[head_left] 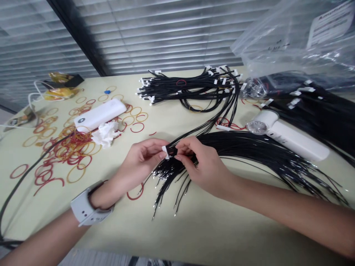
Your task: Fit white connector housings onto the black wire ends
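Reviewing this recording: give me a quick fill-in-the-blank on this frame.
1. The left hand and right hand meet at a white-tagged end of a bundle of black ____.
2. The smartwatch sits on the ____ wrist.
3. Red and tan ____ lie scattered around the crumpled tissue.
4. A clear plastic ____ lies at the far right of the table.

Missing words: wires; left; rubber bands; bag.

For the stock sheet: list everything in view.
Wire bundles: two, black and white, far side and right.
Loose wires: many, black, fanned under the hands.
Rubber bands: many, red and tan, left.
Power bank: one, white, among the bands.
Tissue: one, white, beside it.
Handheld fan: one, white, right.
Plastic bag: one, clear, far right.
Wrappers: some, yellow, far left.
Connector: one, black, between the hands.
Smartwatch: one, grey, left wrist.
Left hand, right hand: one each, centre.
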The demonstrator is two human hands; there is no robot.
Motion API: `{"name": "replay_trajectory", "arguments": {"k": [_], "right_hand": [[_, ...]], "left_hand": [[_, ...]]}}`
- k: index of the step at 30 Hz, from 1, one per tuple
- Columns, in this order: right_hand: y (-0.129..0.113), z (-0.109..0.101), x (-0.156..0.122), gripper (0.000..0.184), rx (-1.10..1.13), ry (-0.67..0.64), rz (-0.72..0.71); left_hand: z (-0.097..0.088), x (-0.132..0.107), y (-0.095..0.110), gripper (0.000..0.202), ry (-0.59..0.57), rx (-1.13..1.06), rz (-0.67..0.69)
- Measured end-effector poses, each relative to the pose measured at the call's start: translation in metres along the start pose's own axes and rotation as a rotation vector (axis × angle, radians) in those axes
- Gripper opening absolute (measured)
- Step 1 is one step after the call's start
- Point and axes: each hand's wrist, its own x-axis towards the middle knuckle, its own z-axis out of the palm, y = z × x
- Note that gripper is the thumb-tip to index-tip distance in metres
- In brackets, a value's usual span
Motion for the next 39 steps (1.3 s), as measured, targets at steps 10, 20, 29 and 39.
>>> {"name": "replay_trajectory", "arguments": {"k": [10, 20, 29, 39], "right_hand": [[0.0002, 0.0026, -0.0005, 0.013, -0.082, 0.0, 0.041], [-0.0001, 0.0011, -0.0019, 0.014, -0.062, 0.008, -0.025], [0.0018, 0.0035, -0.0023, 0.021, 0.034, -0.007, 0.049], [0.001, 0.0017, -0.0008, 0.024, 0.022, -0.042, 0.027]], "left_hand": [[0.0019, -0.0038, 0.0011, 0.018, -0.016, 0.037, 0.011], [0.0014, -0.0001, 0.0, 0.02, -0.014, 0.001, 0.002], [0.0004, -0.0017, -0.0013, 0.018, -0.033, 0.028, 0.018], [0.0036, -0.0033, 0.0005, 0.017, 0.019, 0.197, 0.073]]}}
